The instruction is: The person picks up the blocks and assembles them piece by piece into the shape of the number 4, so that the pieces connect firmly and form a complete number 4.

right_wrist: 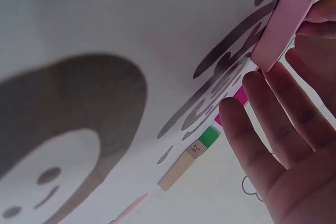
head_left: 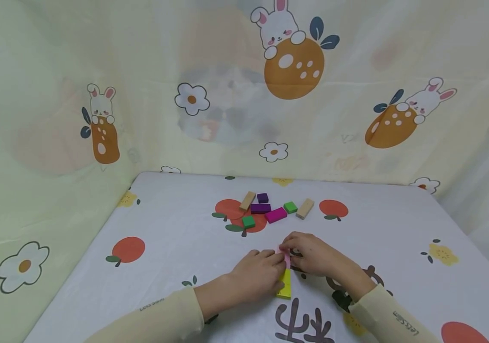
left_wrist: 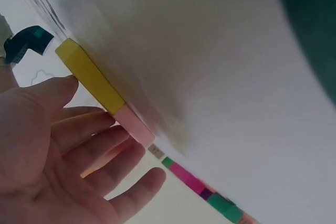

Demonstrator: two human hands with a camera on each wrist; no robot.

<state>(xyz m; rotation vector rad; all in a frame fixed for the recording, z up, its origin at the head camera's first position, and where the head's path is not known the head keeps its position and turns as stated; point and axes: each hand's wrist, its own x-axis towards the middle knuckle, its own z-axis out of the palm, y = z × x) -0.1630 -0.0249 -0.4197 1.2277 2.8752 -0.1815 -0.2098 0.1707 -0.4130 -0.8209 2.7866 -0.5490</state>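
Observation:
A yellow block (head_left: 286, 286) and a pink block (head_left: 288, 259) lie end to end on the white printed tablecloth, forming one straight row. My left hand (head_left: 258, 275) lies along the row's left side. In the left wrist view its thumb touches the yellow block (left_wrist: 94, 74), and its loosely extended fingers reach to the pink block (left_wrist: 134, 125). At the far end of the pink block is my right hand (head_left: 314, 253). The right wrist view shows its extended fingertips against that end of the pink block (right_wrist: 281, 27).
Beyond the hands lies a loose group of blocks: a magenta one (head_left: 276, 215), two purple ones (head_left: 261, 208), two green ones (head_left: 248, 222) and two plain wooden ones (head_left: 305, 208). Patterned curtains (head_left: 227, 124) stand behind and beside the table.

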